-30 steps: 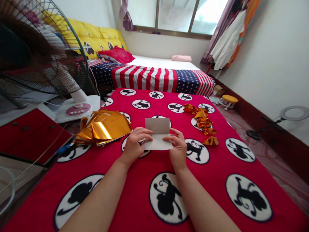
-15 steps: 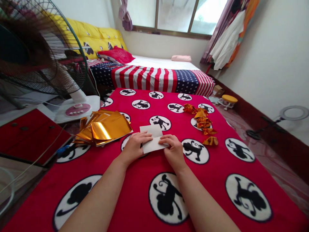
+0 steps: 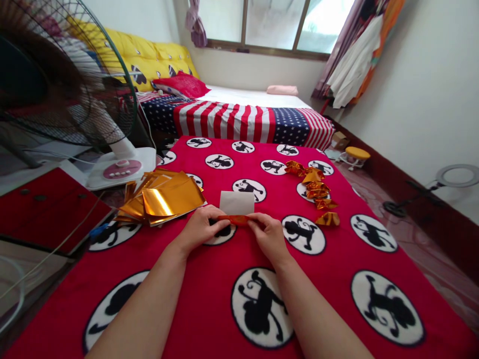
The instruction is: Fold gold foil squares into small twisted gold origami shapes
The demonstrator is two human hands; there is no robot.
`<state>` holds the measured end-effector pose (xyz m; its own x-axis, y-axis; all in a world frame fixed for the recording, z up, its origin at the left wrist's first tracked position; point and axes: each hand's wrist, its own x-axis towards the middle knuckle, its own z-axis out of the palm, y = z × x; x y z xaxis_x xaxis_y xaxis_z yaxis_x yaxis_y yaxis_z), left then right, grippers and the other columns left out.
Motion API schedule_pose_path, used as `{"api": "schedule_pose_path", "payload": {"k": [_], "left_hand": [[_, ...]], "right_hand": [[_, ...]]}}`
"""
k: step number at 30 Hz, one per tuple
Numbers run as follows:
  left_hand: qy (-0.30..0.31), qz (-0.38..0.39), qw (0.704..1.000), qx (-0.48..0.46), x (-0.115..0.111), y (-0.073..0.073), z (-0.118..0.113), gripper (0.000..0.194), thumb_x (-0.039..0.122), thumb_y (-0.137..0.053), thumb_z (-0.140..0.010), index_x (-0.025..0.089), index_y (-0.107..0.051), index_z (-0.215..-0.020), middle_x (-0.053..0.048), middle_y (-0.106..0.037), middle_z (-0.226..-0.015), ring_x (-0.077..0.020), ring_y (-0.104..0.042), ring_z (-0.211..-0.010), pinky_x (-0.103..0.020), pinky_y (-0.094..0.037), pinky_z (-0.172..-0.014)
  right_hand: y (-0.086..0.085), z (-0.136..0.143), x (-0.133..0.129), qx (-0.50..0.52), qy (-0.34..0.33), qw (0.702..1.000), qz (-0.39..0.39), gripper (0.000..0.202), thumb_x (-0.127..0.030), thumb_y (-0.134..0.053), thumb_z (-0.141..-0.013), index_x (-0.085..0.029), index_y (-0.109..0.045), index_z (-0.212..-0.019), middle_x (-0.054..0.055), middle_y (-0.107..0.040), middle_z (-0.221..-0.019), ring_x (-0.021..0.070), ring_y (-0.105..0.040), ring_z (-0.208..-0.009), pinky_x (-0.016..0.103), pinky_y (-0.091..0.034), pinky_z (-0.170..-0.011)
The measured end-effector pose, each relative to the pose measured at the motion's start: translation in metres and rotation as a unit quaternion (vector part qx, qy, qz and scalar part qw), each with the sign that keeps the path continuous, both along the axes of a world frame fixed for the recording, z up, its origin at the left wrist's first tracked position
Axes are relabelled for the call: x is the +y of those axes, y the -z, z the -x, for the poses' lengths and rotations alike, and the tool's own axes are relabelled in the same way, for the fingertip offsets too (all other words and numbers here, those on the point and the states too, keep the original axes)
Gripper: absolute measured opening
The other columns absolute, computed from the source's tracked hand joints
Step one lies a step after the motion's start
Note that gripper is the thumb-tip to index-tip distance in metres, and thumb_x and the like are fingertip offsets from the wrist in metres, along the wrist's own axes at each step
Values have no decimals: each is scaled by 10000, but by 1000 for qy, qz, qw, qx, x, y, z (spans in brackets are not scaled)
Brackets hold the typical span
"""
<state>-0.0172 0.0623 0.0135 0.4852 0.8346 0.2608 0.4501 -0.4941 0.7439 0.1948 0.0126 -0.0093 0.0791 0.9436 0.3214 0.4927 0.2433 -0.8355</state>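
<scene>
Between my two hands is a sheet of foil paper (image 3: 237, 202), its pale back facing up and its near edge turned over into a narrow gold-orange strip. My left hand (image 3: 200, 225) pinches the left end of that strip, thumb below and fingers on top. At the strip's right end, my right hand (image 3: 266, 232) grips in the same way. To the left lies a loose pile of gold foil sheets (image 3: 172, 197). Over on the right, several folded gold foil pieces (image 3: 317, 189) stand in a row.
A red cloth (image 3: 202, 299) with black-and-white figures covers the surface under my hands. At the left stands an electric fan (image 3: 121, 149) beside a red panel (image 3: 52, 214). Beyond are a bed (image 3: 239, 122), a yellow stool (image 3: 357, 153) and a ring-light stand (image 3: 430, 187).
The sheet's near part, which lay pale side up, is now turned over and shows a gold-orange strip. Both hands have shifted from pressing on the paper to pinching the strip's ends.
</scene>
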Motion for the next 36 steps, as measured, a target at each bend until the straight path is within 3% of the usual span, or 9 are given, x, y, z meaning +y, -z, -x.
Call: {"api": "schedule_pose_path", "payload": {"k": [5, 11, 18, 23, 29, 36], "left_hand": [[-51, 7, 998, 43, 1, 2, -2, 251, 360, -563, -880, 199, -751, -838, -36, -713, -801, -164, -606, -739, -274, -453, -709], [-133, -26, 987, 80, 2, 11, -4, 157, 333, -706, -745, 193, -673, -681, -5, -685, -729, -157, -591, -702, -268, -413, -658], [-154, -10, 985, 72, 2, 10, -5, 161, 335, -757, -682, 208, -663, -653, 12, -689, -724, -159, -610, -714, -270, -431, -671], [-155, -17, 986, 66, 3, 11, -5, 166, 345, -763, -682, 209, -670, -657, 3, -687, -721, -169, -618, -720, -277, -447, -666], [-163, -43, 984, 52, 3, 14, -4, 171, 358, -780, -666, 208, -697, -660, -22, -670, -903, -170, -631, -798, -280, -472, -711], [-171, -39, 982, 64, 6, 17, -4, 150, 290, -683, -751, 203, -674, -629, -28, -659, -882, -175, -624, -815, -302, -474, -767]], "right_hand": [[0, 4, 1, 23, 62, 997, 38, 163, -284, -643, -794, -209, -680, -934, 3, -706, -772, 164, -641, -678, 267, -479, -660], [-5, 6, 0, -58, 130, 988, 64, 174, -298, -682, -757, -217, -633, -903, -27, -683, -716, 152, -634, -643, 255, -428, -622], [-14, 8, -3, -194, 153, 964, 101, 88, -328, -661, -782, -255, -679, -828, -38, -714, -765, 152, -640, -701, 256, -351, -594], [-18, 11, -4, -219, 155, 957, 107, 93, -328, -630, -809, -259, -690, -825, -28, -715, -788, 154, -639, -721, 257, -346, -602], [-23, 12, -2, -250, 171, 942, 147, 117, -344, -620, -812, -254, -684, -772, -13, -716, -788, 165, -637, -713, 259, -347, -595], [-28, 13, 1, -263, 180, 929, 189, 157, -353, -582, -810, -260, -702, -770, 4, -727, -797, 187, -659, -738, 266, -363, -607]]}}
